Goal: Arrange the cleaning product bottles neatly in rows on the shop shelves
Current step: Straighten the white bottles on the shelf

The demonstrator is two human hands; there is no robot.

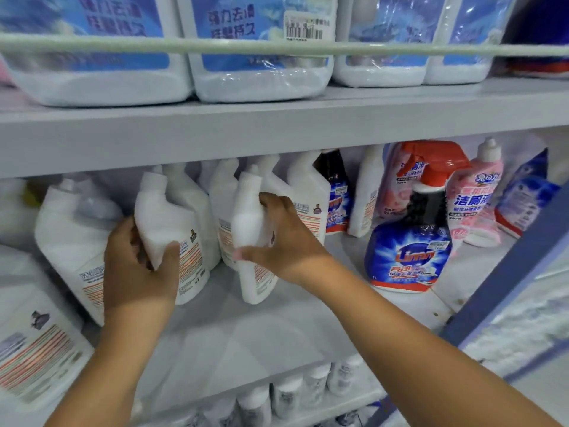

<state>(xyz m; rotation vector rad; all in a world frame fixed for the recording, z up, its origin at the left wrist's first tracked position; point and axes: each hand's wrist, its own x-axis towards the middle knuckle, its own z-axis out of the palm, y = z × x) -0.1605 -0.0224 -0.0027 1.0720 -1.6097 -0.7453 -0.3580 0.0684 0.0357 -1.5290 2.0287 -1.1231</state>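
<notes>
Grey shop shelves fill the view, the middle one crowded with white bottles. On it, the left hand grips 1 white bottle around its body, thumb in front, fingers curled behind. The right hand wraps another white bottle the same way. Both bottles lean forward, likely so they can be squared up with the row behind. A spray bottle stands apart to the right.
</notes>
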